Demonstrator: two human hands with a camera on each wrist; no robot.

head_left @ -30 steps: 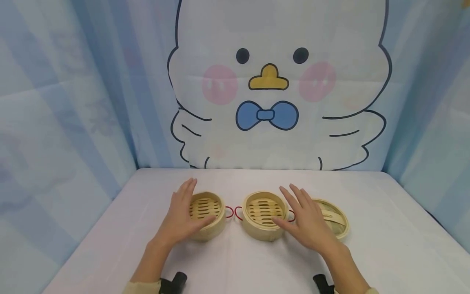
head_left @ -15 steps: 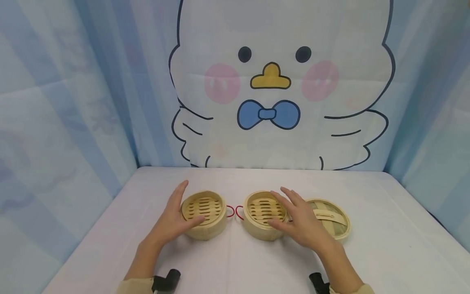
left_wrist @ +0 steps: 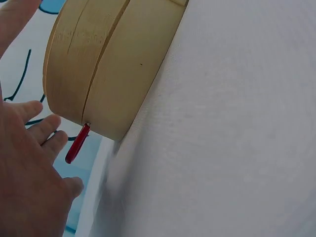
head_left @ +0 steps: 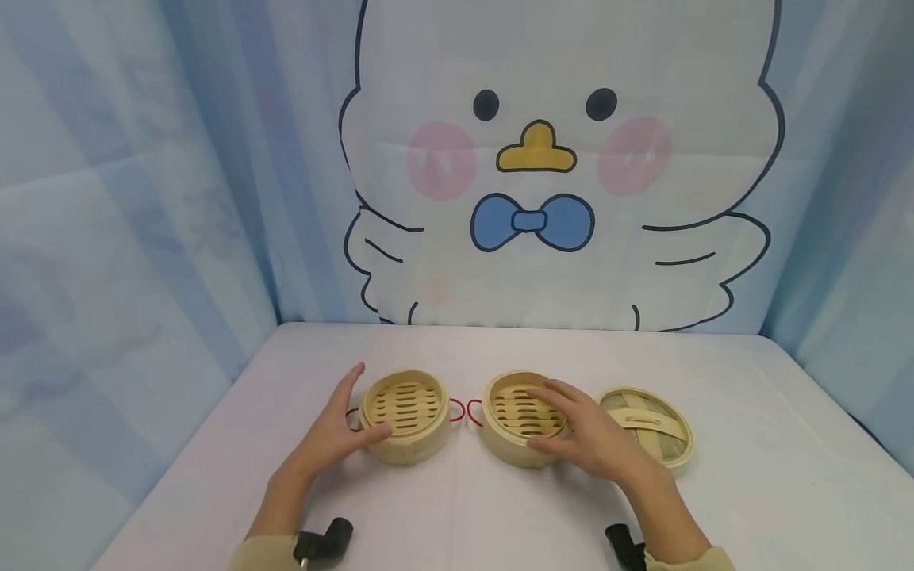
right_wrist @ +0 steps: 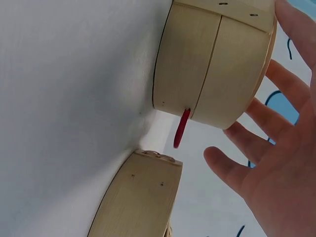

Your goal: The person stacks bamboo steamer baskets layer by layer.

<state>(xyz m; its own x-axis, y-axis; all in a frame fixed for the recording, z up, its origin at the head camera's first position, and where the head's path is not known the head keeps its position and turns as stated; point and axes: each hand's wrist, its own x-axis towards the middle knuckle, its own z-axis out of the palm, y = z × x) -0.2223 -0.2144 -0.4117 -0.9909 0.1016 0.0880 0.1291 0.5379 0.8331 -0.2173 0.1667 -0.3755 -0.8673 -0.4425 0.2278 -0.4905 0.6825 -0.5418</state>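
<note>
a pale blue and white curtain (head_left: 107,238) hangs on the far left, running down beside the white table (head_left: 457,507). low on that side a cream sleeve (head_left: 264,553) comes in, with a black gadget (head_left: 324,541) at the wrist. the left hand (head_left: 330,434) reaches out from there, fingers spread and thumb well away from them, making a wide curve around the left side of the left basket (head_left: 410,450). the fingers are just beside it and the thumb crosses its near edge; whether they touch, i can't tell. that basket sits upright on the table, slotted floor facing up, with a red loop (left_wrist: 77,144) beside the hand and another red loop (head_left: 463,410) on its right.

across a narrow gap is the right basket (head_left: 510,452), round and upright on the table too, its own red loop (head_left: 469,410) pointing back at its neighbour. behind both, a big white cartoon chick (head_left: 535,277) in a blue bow tie is printed on the cloth.

the right hand (head_left: 587,428) is over the right rim of the right basket, fingers fanned and gently bent, thumb toward the near side. i can't say for sure that any fingertip presses on it. past that hand is the round lid (head_left: 653,432) on the table, strap facing up, its left edge partly hidden. another blue curtain (head_left: 857,238) hangs on the far right.
</note>
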